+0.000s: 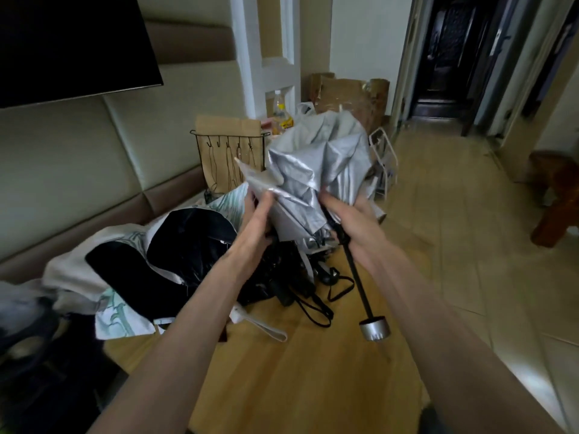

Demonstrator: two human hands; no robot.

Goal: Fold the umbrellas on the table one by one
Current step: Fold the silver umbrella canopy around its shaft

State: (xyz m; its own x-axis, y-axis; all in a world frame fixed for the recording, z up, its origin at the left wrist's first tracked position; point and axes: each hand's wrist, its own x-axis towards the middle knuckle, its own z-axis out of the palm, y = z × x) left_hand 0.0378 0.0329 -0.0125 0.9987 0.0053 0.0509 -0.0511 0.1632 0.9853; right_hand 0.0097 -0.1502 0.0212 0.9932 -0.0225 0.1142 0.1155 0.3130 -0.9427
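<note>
From the head camera, the person holds a silver umbrella (316, 170) up above the wooden tabletop (282, 371), its canopy half collapsed and bunched in loose folds. The left hand (257, 214) pinches a flat panel of the silver canopy between thumb and fingers (266, 195). The right hand (347, 217) has its fingers curled round the black shaft (357, 280) just below the bunched fabric. The shaft slants down toward the viewer and ends in a silver handle cap (374, 330), which hangs clear of the tabletop.

Below and to the left of the hands, more umbrellas lie heaped on the tabletop: a black umbrella (188, 249) on top of a white umbrella with green print (116, 311), with black wrist straps (313, 303) trailing beside them. Beyond the heap stand a black wire rack with hooks (228, 151), a plastic bottle (279, 109) and cardboard boxes (344, 89). A dark screen (62, 42) hangs on the wall at upper left.
</note>
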